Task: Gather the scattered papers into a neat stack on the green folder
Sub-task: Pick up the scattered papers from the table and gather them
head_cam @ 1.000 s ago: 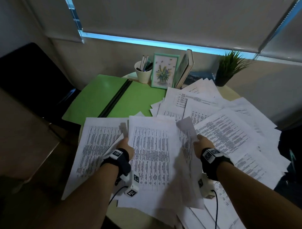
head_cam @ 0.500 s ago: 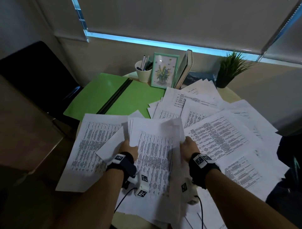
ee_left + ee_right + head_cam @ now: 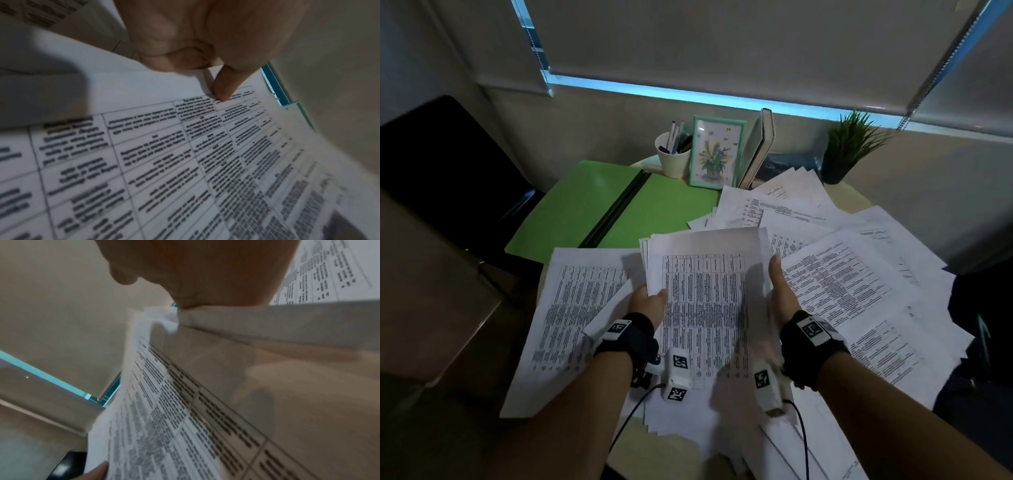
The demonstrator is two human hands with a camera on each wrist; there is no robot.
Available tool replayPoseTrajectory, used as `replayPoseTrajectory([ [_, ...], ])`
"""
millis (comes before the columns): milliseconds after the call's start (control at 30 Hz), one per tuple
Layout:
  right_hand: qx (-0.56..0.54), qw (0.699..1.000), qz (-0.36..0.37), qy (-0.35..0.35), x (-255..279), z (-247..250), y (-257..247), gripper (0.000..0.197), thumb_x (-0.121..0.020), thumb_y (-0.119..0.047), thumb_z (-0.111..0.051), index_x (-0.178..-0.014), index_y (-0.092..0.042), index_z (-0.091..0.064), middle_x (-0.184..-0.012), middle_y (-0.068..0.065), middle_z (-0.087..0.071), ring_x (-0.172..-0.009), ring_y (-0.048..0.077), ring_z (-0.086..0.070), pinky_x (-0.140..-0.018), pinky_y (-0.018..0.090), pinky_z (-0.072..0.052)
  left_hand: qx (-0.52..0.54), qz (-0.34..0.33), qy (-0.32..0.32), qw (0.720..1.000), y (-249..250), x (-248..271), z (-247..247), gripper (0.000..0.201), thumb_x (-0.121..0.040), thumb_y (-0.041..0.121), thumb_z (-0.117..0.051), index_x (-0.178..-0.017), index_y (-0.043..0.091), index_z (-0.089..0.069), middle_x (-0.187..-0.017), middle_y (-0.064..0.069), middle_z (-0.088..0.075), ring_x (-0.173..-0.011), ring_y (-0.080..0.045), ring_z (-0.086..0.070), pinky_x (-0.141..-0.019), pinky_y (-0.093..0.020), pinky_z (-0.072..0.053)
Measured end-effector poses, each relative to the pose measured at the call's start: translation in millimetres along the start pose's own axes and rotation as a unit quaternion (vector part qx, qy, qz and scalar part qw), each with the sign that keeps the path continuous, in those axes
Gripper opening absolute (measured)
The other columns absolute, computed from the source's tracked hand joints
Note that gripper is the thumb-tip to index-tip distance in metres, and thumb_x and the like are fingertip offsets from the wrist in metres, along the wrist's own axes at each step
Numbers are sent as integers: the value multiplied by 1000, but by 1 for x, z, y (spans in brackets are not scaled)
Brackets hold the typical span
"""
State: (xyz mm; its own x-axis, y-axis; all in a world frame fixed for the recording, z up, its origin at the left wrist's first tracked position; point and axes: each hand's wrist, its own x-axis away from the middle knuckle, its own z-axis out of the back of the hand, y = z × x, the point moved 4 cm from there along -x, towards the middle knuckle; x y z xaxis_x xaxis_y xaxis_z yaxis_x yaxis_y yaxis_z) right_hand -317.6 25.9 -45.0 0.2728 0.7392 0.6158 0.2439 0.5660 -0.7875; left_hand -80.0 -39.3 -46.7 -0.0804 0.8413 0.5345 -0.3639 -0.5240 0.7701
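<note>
Gripping the sheaf of papers [image 3: 705, 291] on both edges, left hand [image 3: 649, 303] and right hand [image 3: 780, 294] clamped tight, green folder [image 3: 585, 209] beyond

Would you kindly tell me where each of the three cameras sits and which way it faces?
Head: on the head, looking forward and down at the green folder; both forearms, left hand and right hand show.
Left wrist: along the left hand, its thumb pressing the held sheaf of papers.
Right wrist: along the right hand at the sheaf's edge.
Shared: the held sheaf of papers appears in all three.
</note>
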Motion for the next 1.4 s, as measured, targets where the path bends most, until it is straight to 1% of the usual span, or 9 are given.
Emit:
replayPoseTrajectory([
  [100,44,999,17,11,31,-19,-17,83,-66,-81,-59,-124,-21,-58,-123,8,-63,-108,26,-59,-98,44,-44,3,22,-54,998,-4,-1,-1,51,-91,34,-60,-133,7,-51,-119,-8,-60,-102,-26,-56,-92,-31,-42],
  [200,210,976,29,41,28,-32,-11,54,-74,-32,-82,-115,-13,-53,-113,11,-66,-94,26,-65,-86,39,-53,-52,12,-135,989,-2,1,-4,53,-85,34,-65,-131,12,-51,-126,-3,-60,-110,-27,-58,-97,-36,-45],
  [367,285,942,5,175,34,-43,-16,30,-85,-9,-68,-110,-1,-54,-90,9,-59,-80,25,-56,-57,26,-45,-114,-98,-141,978,29,11,-5,33,-97,14,-51,-130,12,-50,-127,1,-57,-112,-21,-54,-86,-23,-37],
  [600,63,927,207,308,75,-44,-85,34,-86,-18,-68,-115,-1,-62,-90,8,-64,-84,27,-64,-65,25,-49,19,-208,-104,972,93,12,26,54,-98,20,-49,-147,9,-28,-148,-2,-38,-137,-23,-36,-114,-37,-29],
  [767,-36,911,295,286,98,-52,-133,45,-77,-23,-79,-117,-8,-66,-98,3,-71,-85,17,-69,-65,23,-56,59,-274,-120,952,155,11,46,32,-94,10,-54,-125,9,-49,-109,0,-61,-95,-18,-59,-71,-21,-46],
  [867,-81,907,333,244,110,-58,-138,39,-72,-17,-84,-107,-15,-68,-94,-3,-73,-80,9,-71,-63,18,-56,124,-257,-150,947,164,11,56,35,-91,15,-61,-123,12,-50,-103,8,-62,-89,-6,-59,-79,-20,-46],
  [967,-83,916,317,233,104,-57,-121,37,-70,-12,-84,-103,-15,-69,-94,-1,-74,-83,15,-72,-75,30,-59,116,-253,-159,947,151,9,54,30,-90,22,-64,-118,14,-55,-99,13,-64,-89,-3,-61,-68,-13,-45],
  [1200,-27,929,246,277,79,-60,-87,35,-78,-14,-79,-109,-6,-65,-108,9,-70,-96,26,-66,-89,46,-54,87,-255,-148,952,128,7,38,24,-94,21,-59,-115,10,-63,-99,4,-66,-95,-19,-63,-77,-24,-46],
  [1400,-23,902,309,299,85,-52,-120,40,-73,-15,-82,-110,-9,-67,-104,4,-72,-92,18,-69,-78,32,-57,126,-314,-94,936,156,3,49,34,-86,29,-69,-113,12,-57,-104,5,-67,-97,-14,-64,-88,-29,-51],
])
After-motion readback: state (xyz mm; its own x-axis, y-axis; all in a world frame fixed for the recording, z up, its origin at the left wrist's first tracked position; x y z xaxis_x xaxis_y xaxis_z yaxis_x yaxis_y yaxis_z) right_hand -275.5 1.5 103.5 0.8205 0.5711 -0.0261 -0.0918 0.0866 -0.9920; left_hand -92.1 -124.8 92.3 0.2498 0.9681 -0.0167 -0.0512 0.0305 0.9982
